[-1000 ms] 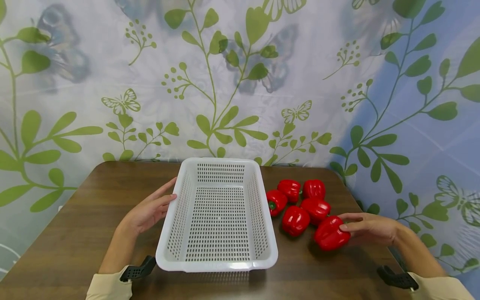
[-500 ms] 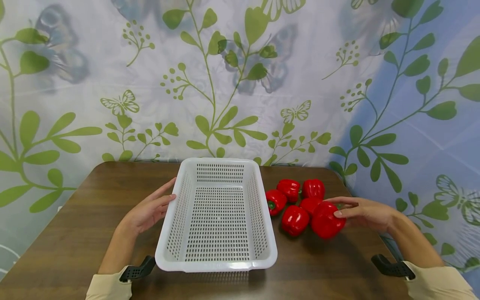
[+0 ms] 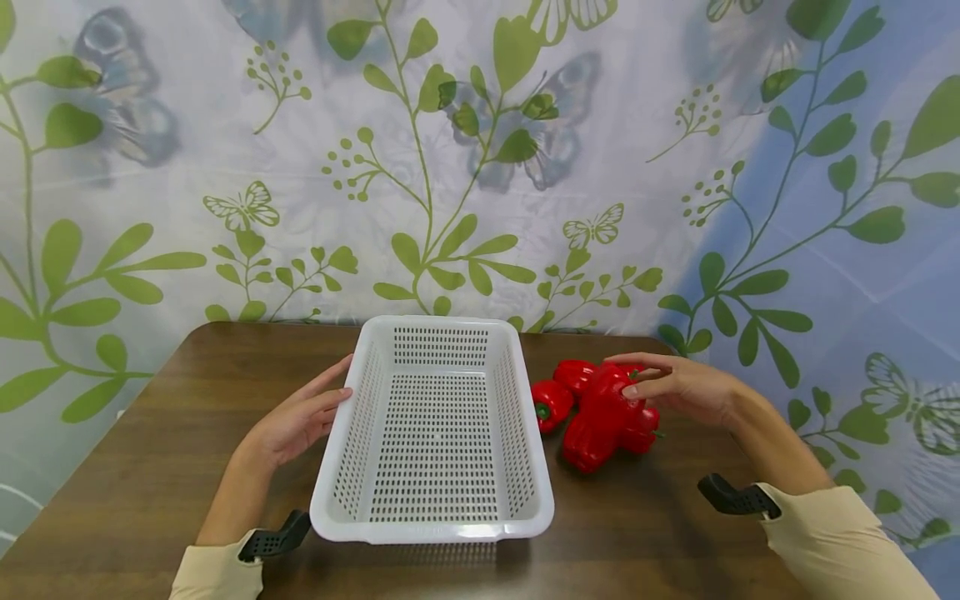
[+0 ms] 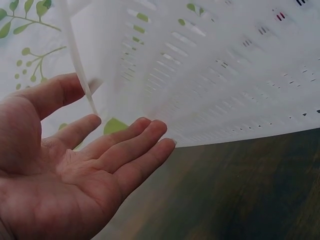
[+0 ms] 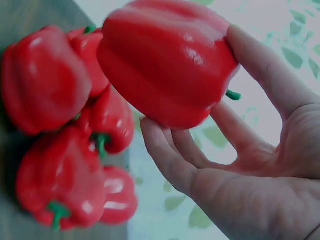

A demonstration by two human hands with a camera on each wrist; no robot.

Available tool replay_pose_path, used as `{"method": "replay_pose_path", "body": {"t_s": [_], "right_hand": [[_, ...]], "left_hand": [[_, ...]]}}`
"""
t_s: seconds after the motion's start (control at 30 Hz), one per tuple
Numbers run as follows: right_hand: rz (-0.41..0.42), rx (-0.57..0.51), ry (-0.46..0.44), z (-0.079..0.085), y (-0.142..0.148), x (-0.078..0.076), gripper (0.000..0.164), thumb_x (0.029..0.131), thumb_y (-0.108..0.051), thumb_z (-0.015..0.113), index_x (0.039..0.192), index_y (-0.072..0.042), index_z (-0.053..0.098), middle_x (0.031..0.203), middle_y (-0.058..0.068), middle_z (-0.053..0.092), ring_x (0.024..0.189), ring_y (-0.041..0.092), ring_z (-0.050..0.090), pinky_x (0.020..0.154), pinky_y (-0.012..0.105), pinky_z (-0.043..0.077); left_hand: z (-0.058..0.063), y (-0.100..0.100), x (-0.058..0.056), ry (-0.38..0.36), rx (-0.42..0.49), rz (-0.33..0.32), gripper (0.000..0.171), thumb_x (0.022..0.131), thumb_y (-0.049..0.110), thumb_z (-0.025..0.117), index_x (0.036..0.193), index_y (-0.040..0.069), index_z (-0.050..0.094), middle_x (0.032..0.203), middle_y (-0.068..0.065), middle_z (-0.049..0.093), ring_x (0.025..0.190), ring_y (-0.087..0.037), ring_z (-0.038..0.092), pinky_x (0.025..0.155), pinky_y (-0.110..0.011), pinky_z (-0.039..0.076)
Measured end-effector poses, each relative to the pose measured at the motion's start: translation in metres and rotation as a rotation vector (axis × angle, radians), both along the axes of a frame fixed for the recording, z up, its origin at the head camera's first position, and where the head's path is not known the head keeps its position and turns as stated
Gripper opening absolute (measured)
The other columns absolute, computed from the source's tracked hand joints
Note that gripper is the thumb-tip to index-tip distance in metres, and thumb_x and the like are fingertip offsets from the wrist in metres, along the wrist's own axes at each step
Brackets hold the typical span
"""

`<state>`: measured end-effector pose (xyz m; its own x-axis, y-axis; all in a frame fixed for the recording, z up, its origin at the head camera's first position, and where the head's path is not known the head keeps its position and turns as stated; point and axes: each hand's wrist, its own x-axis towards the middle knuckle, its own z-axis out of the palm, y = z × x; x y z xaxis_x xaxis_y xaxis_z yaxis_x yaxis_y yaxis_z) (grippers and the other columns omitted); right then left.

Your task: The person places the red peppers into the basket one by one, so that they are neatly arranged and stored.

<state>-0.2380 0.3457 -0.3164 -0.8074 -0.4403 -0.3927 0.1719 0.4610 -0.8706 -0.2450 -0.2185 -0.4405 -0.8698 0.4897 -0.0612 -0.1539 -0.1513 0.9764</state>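
Note:
Between thumb and fingertips, my right hand (image 3: 688, 388) pinches a red bell pepper (image 5: 167, 62) with a short green stem. In the head view this pepper hangs over several other red bell peppers (image 3: 552, 403) and hides parts of them. A white perforated plastic basket (image 3: 420, 533) stands left of the peppers, its inside bare. My left hand (image 3: 300, 421) is at the basket's left side, fingertips right at the rim. Seen from the left wrist, the fingers (image 4: 135, 150) extend loosely along the slotted outer wall, with the thumb side by the rim.
Everything stands on a brown wooden table (image 3: 172, 467). A patterned cloth (image 3: 300, 167) with leaves and butterflies hangs behind the table and along its right side. The remaining peppers cluster close by the basket's right wall.
My right hand has lifted the bell pepper from the near right of the cluster and carried it up and left, over the other peppers. The left hand and basket stay put.

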Motion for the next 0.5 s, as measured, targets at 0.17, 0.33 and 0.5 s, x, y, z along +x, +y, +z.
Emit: {"method": "replay_pose_path", "body": {"t_s": [0.17, 0.33, 0.5], "right_hand": [[-0.025, 0.02, 0.038, 0.011, -0.027, -0.016, 0.071, 0.096, -0.023, 0.067, 0.158, -0.013, 0.033, 0.143, 0.018, 0.05, 0.123, 0.032, 0.057, 0.113, 0.053, 0.043], [-0.042, 0.03, 0.069, 0.02, -0.056, -0.027, 0.071, 0.094, -0.024, 0.071, 0.156, -0.015, 0.036, 0.15, 0.021, 0.042, 0.13, 0.034, 0.051, 0.118, 0.056, 0.036], [-0.058, -0.012, 0.103, 0.019, -0.093, -0.032, 0.069, 0.094, -0.023, 0.072, 0.152, -0.009, 0.038, 0.146, 0.02, 0.049, 0.123, 0.031, 0.06, 0.114, 0.048, 0.045]], "left_hand": [[-0.002, 0.0, 0.003, 0.008, 0.003, -0.003, 0.067, 0.108, 0.015, 0.047, 0.165, 0.021, 0.011, 0.133, -0.007, 0.066, 0.117, -0.022, 0.069, 0.094, -0.034, 0.059], [-0.004, 0.001, 0.005, 0.013, -0.002, 0.001, 0.066, 0.109, 0.015, 0.046, 0.164, 0.022, 0.012, 0.135, -0.009, 0.065, 0.118, -0.023, 0.069, 0.095, -0.035, 0.058], [-0.007, 0.0, 0.008, 0.012, 0.006, -0.004, 0.065, 0.109, 0.015, 0.046, 0.164, 0.023, 0.013, 0.137, -0.011, 0.063, 0.119, -0.024, 0.069, 0.095, -0.036, 0.058]]}}
